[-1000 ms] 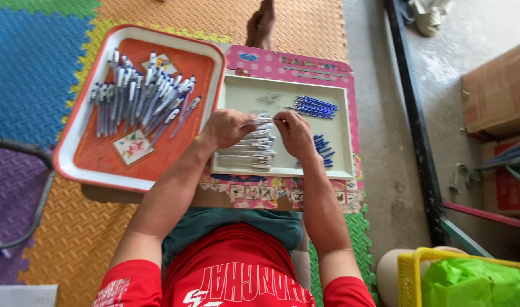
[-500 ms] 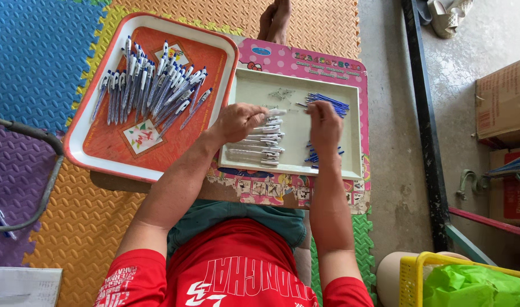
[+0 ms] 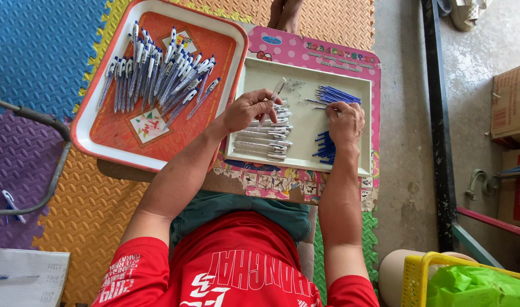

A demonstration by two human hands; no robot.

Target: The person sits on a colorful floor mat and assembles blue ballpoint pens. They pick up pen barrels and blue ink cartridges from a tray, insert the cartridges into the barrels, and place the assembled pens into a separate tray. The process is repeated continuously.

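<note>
I'm seeing left hand (image 3: 249, 109) pinching a pen barrel (image 3: 274, 98) over the cream tray (image 3: 305, 165), long axis slanting, tip up-right | right hand (image 3: 345, 122) curling closed onto blue refills (image 3: 335, 95) (earlier it was hovering lower, nearer the barrel) | red tray (image 3: 109, 136) left.

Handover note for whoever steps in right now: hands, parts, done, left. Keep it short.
Left hand: holds one white pen barrel above the cream tray.
Right hand: on the blue refills, fingers closed on them.
Parts: empty barrels stacked at the tray's left, more refills lower right.
Done: assembled pens piled in the red tray.
Left: the barrel stack and both refill piles.
</note>
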